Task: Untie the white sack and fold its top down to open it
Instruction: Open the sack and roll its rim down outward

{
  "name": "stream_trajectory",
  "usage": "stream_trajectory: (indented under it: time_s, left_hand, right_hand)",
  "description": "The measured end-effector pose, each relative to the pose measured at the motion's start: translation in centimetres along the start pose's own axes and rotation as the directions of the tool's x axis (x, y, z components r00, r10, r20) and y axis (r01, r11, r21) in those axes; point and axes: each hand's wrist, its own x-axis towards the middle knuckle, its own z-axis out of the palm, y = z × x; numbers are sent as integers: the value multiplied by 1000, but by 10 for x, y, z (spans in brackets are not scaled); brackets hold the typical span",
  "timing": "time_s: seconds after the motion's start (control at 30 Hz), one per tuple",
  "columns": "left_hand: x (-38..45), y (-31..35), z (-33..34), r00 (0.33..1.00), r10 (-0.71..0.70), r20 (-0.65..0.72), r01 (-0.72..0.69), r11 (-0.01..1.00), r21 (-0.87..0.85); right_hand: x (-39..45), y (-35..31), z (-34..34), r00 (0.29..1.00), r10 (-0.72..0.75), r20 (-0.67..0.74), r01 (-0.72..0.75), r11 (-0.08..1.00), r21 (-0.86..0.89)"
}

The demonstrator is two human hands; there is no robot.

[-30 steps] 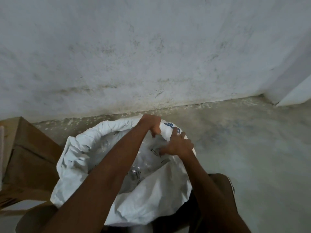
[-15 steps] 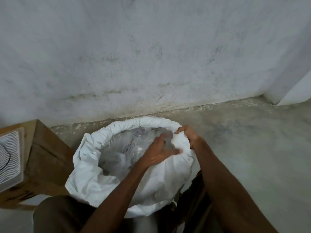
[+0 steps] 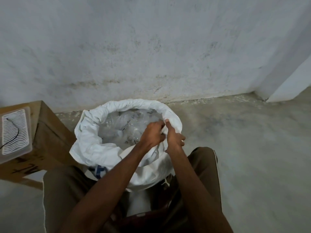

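The white sack (image 3: 90, 140) stands on the floor between my knees, its mouth wide open and its top rolled down into a thick rim. Clear plastic packets (image 3: 121, 130) fill the inside. My left hand (image 3: 152, 134) reaches over the mouth and pinches the rim at its right side. My right hand (image 3: 174, 137) grips the same stretch of rim from outside, thumb up along the fold. The two hands touch each other there. The near right part of the rim hangs lower and looser than the far side.
A brown cardboard box (image 3: 48, 137) stands to the left of the sack, with a white ribbed tray and a black wire (image 3: 15, 133) on top. A stained wall (image 3: 151, 56) rises just behind. Bare concrete floor (image 3: 252, 148) spreads to the right.
Both hands have worked round the rim from its far side to its right side, rolling it down. The view has dropped and shifted, so more of the box and my legs show.
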Motion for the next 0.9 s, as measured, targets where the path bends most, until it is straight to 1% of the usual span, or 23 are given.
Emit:
stream_trajectory:
  time_s: [0.07, 0.13, 0.2, 0.27, 0.3, 0.33, 0.37, 0.4, 0.43, 0.47, 0.5, 0.57, 0.63, 0.67, 0.7, 0.73, 0.8, 0.87, 0.9]
  left_hand:
    - [-11, 1, -5, 1000, 4, 12, -3, 996, -91]
    - [-25, 3, -11, 999, -16, 41, 22, 987, -160]
    - [-39, 1, -16, 995, -16, 102, 36, 979, -202]
    - [-56, -3, -24, 989, -8, 145, 41, 974, -222]
    - [-65, -6, -28, 988, 4, 154, 26, 981, -190]
    - [-75, -9, -31, 987, 13, 160, 4, 994, -105]
    - [-85, -12, -34, 985, 4, 170, -10, 999, 33]
    - [-94, -14, -35, 984, -13, 177, -23, 980, 199]
    - [-101, -16, -36, 983, -18, 182, -48, 934, 354]
    - [-106, -18, -36, 984, -2, 179, -81, 885, 459]
    - [-108, -20, -36, 986, 40, 164, -121, 844, 522]
    - [-109, -24, -36, 979, 161, 124, -203, 776, 597]
    - [-108, -33, -34, 957, 276, 86, -264, 711, 652]
    - [-109, -39, -31, 939, 338, 69, -294, 679, 673]
    - [-112, -46, -27, 918, 393, 49, -313, 645, 697]
    - [-115, -53, -20, 896, 443, 22, -321, 614, 721]
    - [-117, -60, -8, 852, 523, -17, -334, 568, 753]
    - [-115, -54, -1, 831, 556, 17, -381, 545, 747]
    - [-114, -50, 1, 829, 559, 34, -401, 551, 732]
  right_hand:
    - [5, 4, 5, 999, 17, 45, -20, 998, 61]
    - [3, 8, 11, 995, 31, 96, -37, 997, 63]
    - [-12, 10, 11, 993, -17, 120, 1, 992, 128]
    - [-12, 11, 9, 975, -67, 211, 22, 978, 206]
    - [-6, 13, 8, 965, -60, 255, -2, 972, 236]
    - [2, 15, 6, 957, -46, 285, -32, 964, 264]
    - [19, 19, 5, 945, -26, 327, -77, 951, 300]
    - [26, 20, 1, 933, -15, 361, -106, 944, 312]
    - [23, 21, -8, 917, -19, 399, -121, 938, 323]
    - [8, 20, -19, 905, -47, 423, -122, 924, 362]
    - [-17, 20, -32, 887, -74, 456, -129, 908, 399]
    - [-31, 31, -45, 872, -127, 473, -138, 863, 486]
    - [-38, 42, -44, 873, -144, 466, -134, 847, 514]
    - [-35, 45, -40, 880, -125, 458, -142, 851, 505]
    - [-33, 50, -35, 885, -101, 455, -147, 866, 479]
    - [-34, 55, -30, 904, -74, 421, -123, 898, 422]
    - [-42, 69, -15, 932, 34, 361, -147, 945, 292]
    - [-64, 74, -5, 961, 44, 273, -117, 959, 258]
    - [-76, 73, -2, 969, 12, 248, -83, 957, 279]
